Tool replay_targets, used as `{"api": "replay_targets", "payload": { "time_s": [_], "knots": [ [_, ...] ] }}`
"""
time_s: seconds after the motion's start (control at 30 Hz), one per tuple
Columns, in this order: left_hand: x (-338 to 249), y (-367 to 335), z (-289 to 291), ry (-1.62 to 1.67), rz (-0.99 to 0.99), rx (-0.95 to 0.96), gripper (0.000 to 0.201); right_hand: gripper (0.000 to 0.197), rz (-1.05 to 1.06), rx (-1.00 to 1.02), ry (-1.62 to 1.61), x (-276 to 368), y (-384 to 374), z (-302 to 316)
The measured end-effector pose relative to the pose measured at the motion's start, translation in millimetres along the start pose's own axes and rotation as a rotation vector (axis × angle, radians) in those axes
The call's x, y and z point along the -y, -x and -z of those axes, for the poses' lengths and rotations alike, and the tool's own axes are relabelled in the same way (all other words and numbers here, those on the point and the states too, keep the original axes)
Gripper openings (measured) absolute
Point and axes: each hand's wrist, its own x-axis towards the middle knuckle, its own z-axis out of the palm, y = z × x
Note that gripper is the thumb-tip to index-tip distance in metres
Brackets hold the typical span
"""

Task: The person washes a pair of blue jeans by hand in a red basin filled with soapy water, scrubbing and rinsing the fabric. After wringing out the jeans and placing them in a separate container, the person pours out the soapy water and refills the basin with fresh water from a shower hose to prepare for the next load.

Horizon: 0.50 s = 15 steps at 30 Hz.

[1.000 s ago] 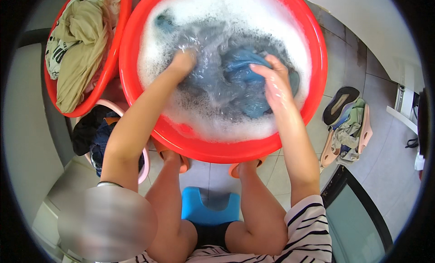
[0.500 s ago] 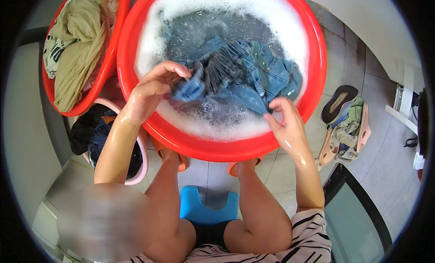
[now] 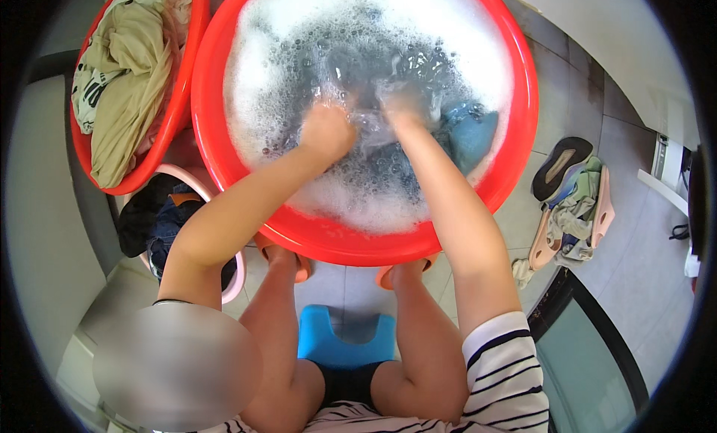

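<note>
A large red basin (image 3: 215, 67) holds foamy grey water, with white suds thick around its rim. Both hands are plunged into the middle of it. My left hand (image 3: 328, 128) is under the surface past the knuckles, its fingers hidden by splash and foam. To its right my right hand (image 3: 402, 108) is blurred, its fingers also underwater. A blue denim garment (image 3: 472, 134) bulges out of the water near the basin's right side; the rest of it is submerged, so whether either hand grips it cannot be seen.
At upper left, another red basin (image 3: 196, 52) holds beige and white clothes. Below it stands a pink bucket (image 3: 237, 272) of dark clothes. A blue stool (image 3: 328, 340) is beneath me. Slippers and crumpled cloths (image 3: 573, 216) lie on the tiles at right, near a dark-framed glass panel (image 3: 582, 358).
Both hands have moved forward and inward, down into the water. The denim garment, spread at the surface before, is now mostly under. The water is splashing and bubblier.
</note>
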Motion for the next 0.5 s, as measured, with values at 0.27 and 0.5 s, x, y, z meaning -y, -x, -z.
{"api": "replay_targets", "payload": {
  "time_s": [0.27,0.5],
  "knots": [
    [29.9,-31.4,34.4,1.12,0.561,0.343,0.03,0.056,0.301,-0.059,-1.27,-26.0,38.5,42.4],
    [58.8,26.6,85.3,2.035,0.431,0.134,0.035,0.042,0.322,0.273,-1.393,-33.6,139.2,111.1]
  ]
}}
